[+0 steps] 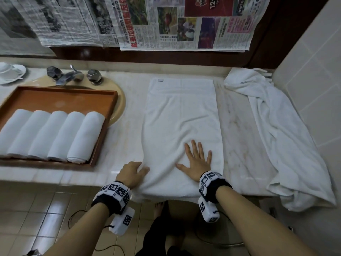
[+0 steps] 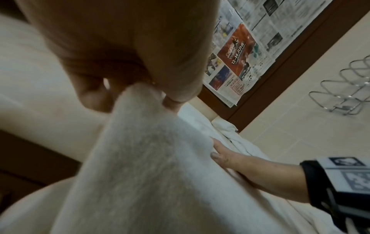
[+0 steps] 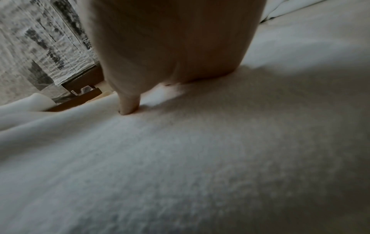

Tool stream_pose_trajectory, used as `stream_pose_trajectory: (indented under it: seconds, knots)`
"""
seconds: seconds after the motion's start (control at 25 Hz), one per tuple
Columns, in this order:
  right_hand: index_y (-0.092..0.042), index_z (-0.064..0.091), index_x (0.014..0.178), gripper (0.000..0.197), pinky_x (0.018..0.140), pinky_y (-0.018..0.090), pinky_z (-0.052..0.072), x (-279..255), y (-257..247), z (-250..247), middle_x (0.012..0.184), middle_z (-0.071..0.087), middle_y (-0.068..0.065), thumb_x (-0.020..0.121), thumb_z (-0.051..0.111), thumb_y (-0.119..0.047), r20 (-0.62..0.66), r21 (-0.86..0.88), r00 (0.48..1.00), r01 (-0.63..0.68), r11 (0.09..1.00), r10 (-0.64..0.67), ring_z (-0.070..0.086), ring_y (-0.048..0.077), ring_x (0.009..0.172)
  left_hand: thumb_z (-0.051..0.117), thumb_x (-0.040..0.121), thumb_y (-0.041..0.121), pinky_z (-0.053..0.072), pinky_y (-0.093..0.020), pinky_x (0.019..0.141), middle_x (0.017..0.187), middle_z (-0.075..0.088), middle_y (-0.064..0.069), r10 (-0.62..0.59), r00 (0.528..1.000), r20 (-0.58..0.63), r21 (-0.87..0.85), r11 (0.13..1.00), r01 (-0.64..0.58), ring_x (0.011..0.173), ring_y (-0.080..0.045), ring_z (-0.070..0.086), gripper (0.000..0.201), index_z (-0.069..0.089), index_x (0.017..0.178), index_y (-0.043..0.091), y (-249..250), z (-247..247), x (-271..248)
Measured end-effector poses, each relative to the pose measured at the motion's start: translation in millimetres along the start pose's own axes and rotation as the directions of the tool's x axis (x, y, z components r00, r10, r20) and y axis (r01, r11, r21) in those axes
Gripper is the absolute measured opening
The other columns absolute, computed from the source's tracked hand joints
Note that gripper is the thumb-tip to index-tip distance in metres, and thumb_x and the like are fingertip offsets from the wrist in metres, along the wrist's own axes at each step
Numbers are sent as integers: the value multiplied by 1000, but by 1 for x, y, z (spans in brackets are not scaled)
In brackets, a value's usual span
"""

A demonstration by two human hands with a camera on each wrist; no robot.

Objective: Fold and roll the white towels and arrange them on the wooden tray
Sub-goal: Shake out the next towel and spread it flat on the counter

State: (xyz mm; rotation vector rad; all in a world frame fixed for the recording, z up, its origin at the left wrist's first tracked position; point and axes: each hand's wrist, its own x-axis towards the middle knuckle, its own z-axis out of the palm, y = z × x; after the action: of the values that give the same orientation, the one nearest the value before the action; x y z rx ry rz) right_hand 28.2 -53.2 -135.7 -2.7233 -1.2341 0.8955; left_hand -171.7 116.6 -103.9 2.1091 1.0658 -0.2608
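Note:
A white towel (image 1: 181, 115) lies lengthwise on the marble counter, its near end hanging over the front edge. My left hand (image 1: 133, 171) pinches the towel's near left edge; the left wrist view shows the cloth (image 2: 140, 142) bunched between thumb and fingers. My right hand (image 1: 196, 157) rests flat on the towel with fingers spread, its thumb (image 3: 128, 104) pressing the pile in the right wrist view. At the left, a wooden tray (image 1: 60, 97) holds several rolled white towels (image 1: 53, 135) side by side.
A crumpled white towel (image 1: 276, 130) drapes over the counter's right end by the tiled wall. The tray lies over a sink (image 1: 120, 102) with a chrome tap (image 1: 71, 75). A white cup and saucer (image 1: 11, 72) stand far left. Newspapers (image 1: 166, 23) cover the back wall.

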Motion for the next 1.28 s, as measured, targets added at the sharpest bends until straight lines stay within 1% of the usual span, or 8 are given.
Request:
stream_pose_trajectory:
  seconds: [0.36, 0.48, 0.56, 0.64, 0.76, 1.0, 1.2, 1.28]
  knots:
    - [-32, -22, 149, 89, 111, 57, -19, -2, 2, 1, 153, -38, -6, 89, 27, -74, -7, -15, 1000, 13, 1000, -13, -35, 19, 140, 67, 83, 46, 34, -24, 54, 53, 46, 1, -310, 946, -99, 108, 941, 320, 52, -21, 45, 49, 42, 54, 16, -15, -7, 3]
    - [-30, -20, 151, 76, 112, 59, -17, -1, -2, 3, 155, -34, -4, 97, 23, -63, -26, -21, 1000, -10, 1000, 10, -32, 20, 142, 65, 84, 30, 51, -37, 80, 98, 66, -8, -208, 911, -355, 49, 969, 241, 91, -28, 60, 17, 64, 95, 16, 0, 6, 0]
    - [-23, -13, 153, 65, 113, 62, -12, -4, -13, 9, 158, -27, -2, 103, 20, -46, -87, -9, 995, -41, 999, 40, -26, 21, 145, 57, 91, 18, 37, -43, 105, 137, 49, -16, 60, 893, -447, 83, 996, -25, 125, -35, 45, 43, 51, 132, 7, 24, 28, 4]
    - [-16, -7, 154, 60, 115, 60, -10, -11, -22, 20, 160, -21, 0, 104, 20, -36, -168, 13, 985, -46, 999, 48, -20, 21, 147, 37, 101, 25, 14, -44, 118, 160, 20, -11, 290, 930, -226, 178, 951, -253, 146, -30, 18, 54, 26, 151, 9, 50, 59, 7]
    - [-18, 2, 155, 62, 117, 55, -7, -22, -12, 37, 162, -10, 0, 99, 6, -44, -269, -18, 963, 16, 1000, -21, -12, 19, 149, -4, 95, 47, -12, -44, 119, 160, -16, 8, 312, 948, -69, 427, 868, -254, 148, -17, -14, 64, -6, 154, 24, 47, 96, 12]
    - [-31, 10, 155, 64, 118, 54, 5, -59, 66, 44, 163, -1, -3, 97, 20, -54, -323, -149, 943, 35, 988, -82, -4, 19, 150, 5, 98, 47, -9, -46, 119, 162, -6, 9, 333, 928, -165, 474, 852, -221, 149, -15, -8, 61, 2, 156, 27, 42, 103, 16]
    - [-12, 0, 155, 73, 114, 63, -4, -68, 93, 33, 161, -15, 4, 96, 9, -52, -310, 75, 870, -381, 922, 384, -13, 23, 149, 7, 98, 47, -15, -45, 117, 161, -15, 3, 215, 966, -146, 373, 916, -148, 148, -17, -15, 63, -2, 155, 22, 49, 98, 15]
    - [-9, -2, 154, 70, 113, 62, -8, -57, 63, 24, 161, -16, 6, 97, 16, -45, -367, 99, 870, -314, 944, 328, -14, 26, 148, 7, 98, 44, -15, -43, 117, 161, -17, -1, 212, 966, -146, 252, 953, -171, 148, -18, -16, 64, -5, 155, 17, 77, 98, 17]
